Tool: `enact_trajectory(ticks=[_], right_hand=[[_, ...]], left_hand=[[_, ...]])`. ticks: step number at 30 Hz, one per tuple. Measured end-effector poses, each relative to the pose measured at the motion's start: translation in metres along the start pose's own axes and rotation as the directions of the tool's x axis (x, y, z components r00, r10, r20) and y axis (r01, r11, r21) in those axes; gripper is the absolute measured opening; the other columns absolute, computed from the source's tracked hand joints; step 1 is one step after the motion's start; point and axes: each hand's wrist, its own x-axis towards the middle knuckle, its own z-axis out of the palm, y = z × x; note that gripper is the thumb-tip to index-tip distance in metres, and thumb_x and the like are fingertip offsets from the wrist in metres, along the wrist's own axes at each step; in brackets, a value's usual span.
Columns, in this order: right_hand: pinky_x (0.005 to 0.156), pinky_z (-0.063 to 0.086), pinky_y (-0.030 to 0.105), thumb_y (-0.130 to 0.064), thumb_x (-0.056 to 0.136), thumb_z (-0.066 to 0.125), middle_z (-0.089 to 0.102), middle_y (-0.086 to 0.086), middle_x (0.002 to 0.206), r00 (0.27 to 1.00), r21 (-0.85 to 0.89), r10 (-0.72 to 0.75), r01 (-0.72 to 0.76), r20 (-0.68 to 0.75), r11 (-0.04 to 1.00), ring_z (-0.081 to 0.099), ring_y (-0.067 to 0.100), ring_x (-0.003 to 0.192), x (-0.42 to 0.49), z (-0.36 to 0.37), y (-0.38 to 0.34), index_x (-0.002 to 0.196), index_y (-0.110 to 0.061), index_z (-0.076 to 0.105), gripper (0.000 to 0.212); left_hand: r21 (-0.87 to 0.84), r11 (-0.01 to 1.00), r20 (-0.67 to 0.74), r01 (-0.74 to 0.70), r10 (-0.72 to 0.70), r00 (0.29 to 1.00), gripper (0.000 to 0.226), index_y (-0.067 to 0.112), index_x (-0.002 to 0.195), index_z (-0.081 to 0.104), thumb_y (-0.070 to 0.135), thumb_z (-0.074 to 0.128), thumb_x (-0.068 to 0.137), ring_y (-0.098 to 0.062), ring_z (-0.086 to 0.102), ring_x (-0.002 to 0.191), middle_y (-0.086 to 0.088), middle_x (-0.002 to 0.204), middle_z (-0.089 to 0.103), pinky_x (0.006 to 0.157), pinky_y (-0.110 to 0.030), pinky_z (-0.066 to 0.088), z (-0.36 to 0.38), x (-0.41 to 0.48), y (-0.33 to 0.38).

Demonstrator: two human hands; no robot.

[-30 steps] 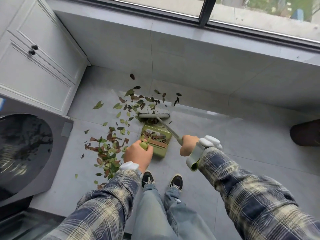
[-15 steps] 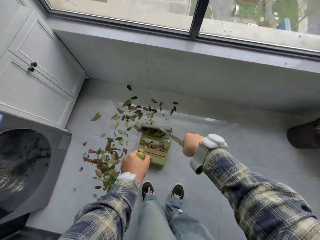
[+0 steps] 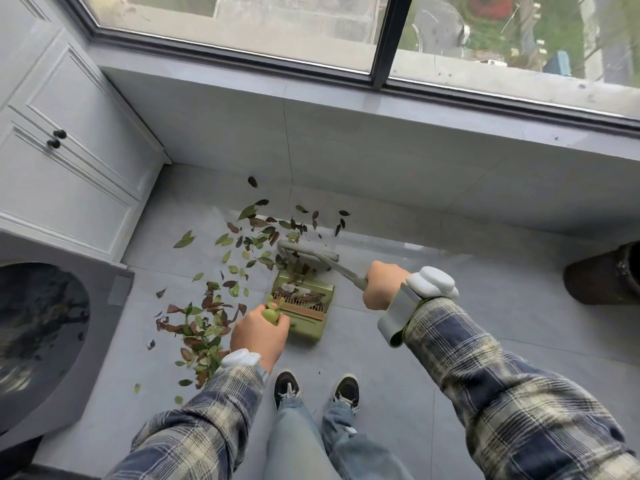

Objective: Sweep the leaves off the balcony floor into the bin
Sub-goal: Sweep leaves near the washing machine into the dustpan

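Observation:
Green and brown leaves (image 3: 207, 308) lie scattered over the grey tiled floor (image 3: 433, 341), mostly left of my feet and toward the wall. A green dustpan (image 3: 304, 327) stands on the floor ahead of my shoes with several leaves inside. My left hand (image 3: 258, 336) grips the dustpan's green handle top. My right hand (image 3: 382, 285) grips the grey broom handle (image 3: 343, 270). The broom head (image 3: 306, 251) sits at the dustpan's mouth, over leaves.
White cabinet doors (image 3: 69, 161) and a grey washing machine (image 3: 52, 334) stand on the left. A low tiled wall (image 3: 346, 143) under the window runs across the back. A dark round container (image 3: 606, 278) sits at the right edge. My shoes (image 3: 315, 389) are just behind the dustpan.
The broom head has been pulled from farther out back to the dustpan's mouth, dragging leaves with it. The view has tilted up, showing more window. My left hand still holds the dustpan.

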Motion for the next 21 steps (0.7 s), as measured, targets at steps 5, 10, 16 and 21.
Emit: enact_trajectory(ticks=[5,10,16,21], right_hand=[[0.070,0.041,0.029,-0.009,0.094,0.050,0.046,0.001,0.068,0.999,-0.021,0.020,-0.020,0.031,1.000,0.054,0.024,0.073,0.009,0.030,-0.008,0.094,-0.012,0.053,0.004],[0.071,0.043,0.030,-0.014,0.089,0.056,0.051,0.000,0.070,0.995,-0.068,0.033,-0.026,0.098,0.997,0.058,0.026,0.079,0.003,0.027,-0.003,0.093,-0.010,0.057,0.005],[0.069,0.045,0.027,-0.006,0.084,0.057,0.064,0.005,0.085,0.994,-0.015,0.062,-0.061,0.092,0.998,0.060,0.025,0.078,-0.006,-0.011,0.013,0.103,-0.008,0.069,0.023],[0.067,0.044,0.028,-0.005,0.089,0.051,0.054,0.002,0.070,0.998,0.028,0.061,-0.062,0.024,0.998,0.053,0.018,0.062,-0.002,-0.005,0.003,0.090,-0.010,0.061,0.012]], left_hand=[[0.000,1.000,-0.019,-0.006,0.006,1.000,0.026,0.017,0.067,0.058,0.035,0.062,0.085,-0.022,0.055,0.060,0.002,0.059,0.056,0.054,-0.025,0.039,0.000,0.000,0.000],[0.017,1.000,-0.015,0.013,-0.013,1.000,0.025,0.017,0.070,0.059,0.036,0.061,0.085,-0.022,0.057,0.063,0.002,0.061,0.057,0.055,-0.026,0.044,0.000,0.001,0.000],[0.038,0.999,-0.012,0.007,-0.006,1.000,0.022,0.019,0.071,0.059,0.036,0.061,0.085,-0.023,0.053,0.065,0.002,0.063,0.055,0.057,-0.026,0.037,-0.001,-0.002,0.006],[0.009,1.000,-0.017,0.003,-0.003,1.000,0.024,0.019,0.068,0.057,0.035,0.062,0.084,-0.022,0.054,0.063,0.001,0.062,0.056,0.055,-0.026,0.041,0.000,0.000,0.002]])
